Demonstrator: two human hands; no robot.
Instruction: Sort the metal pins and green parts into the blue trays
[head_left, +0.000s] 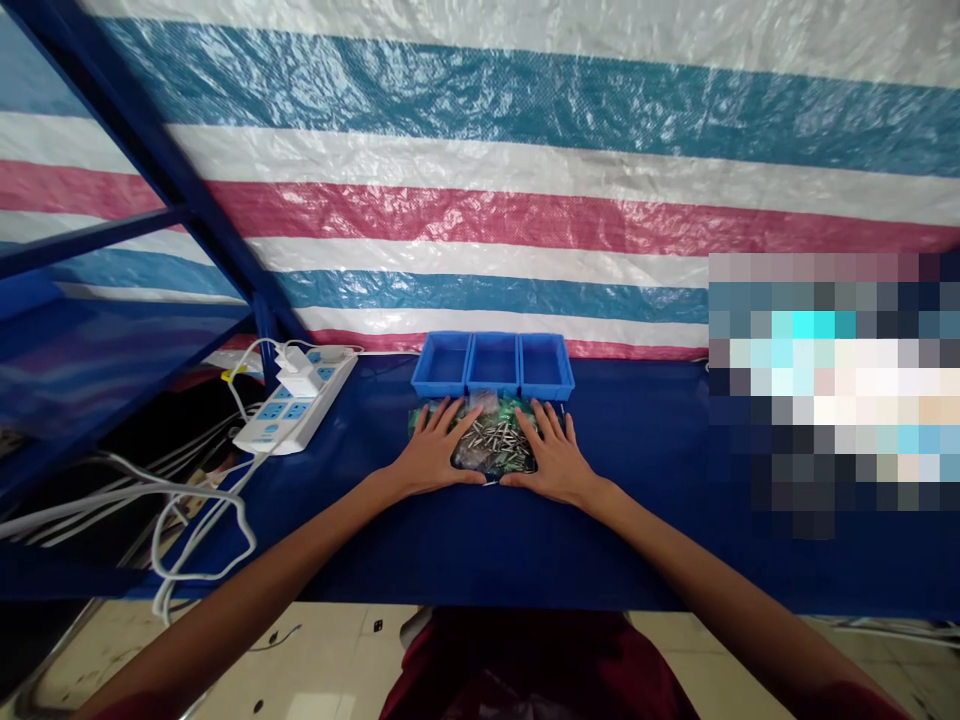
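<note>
My left hand [435, 450] lies with fingers spread along the left side of a pile of small metal pins or screws [496, 445], which I cannot tell apart. On the right side, my right hand [553, 455] rests the same way, its fingers apart. Both thumbs point inward at the pile's near edge. Clear and green plastic bags [484, 403] lie under and behind the metal pieces, partly covered by my fingers. Just beyond them stand three joined blue trays [493, 362] in a row.
A white power strip [300, 405] with a plugged-in adapter sits to the left, its white cables [202, 540] hanging over the edge. A blue metal frame [187, 215] rises there. Striped plastic sheeting [480, 220] backs the blue table [480, 560]. The far right is pixelated.
</note>
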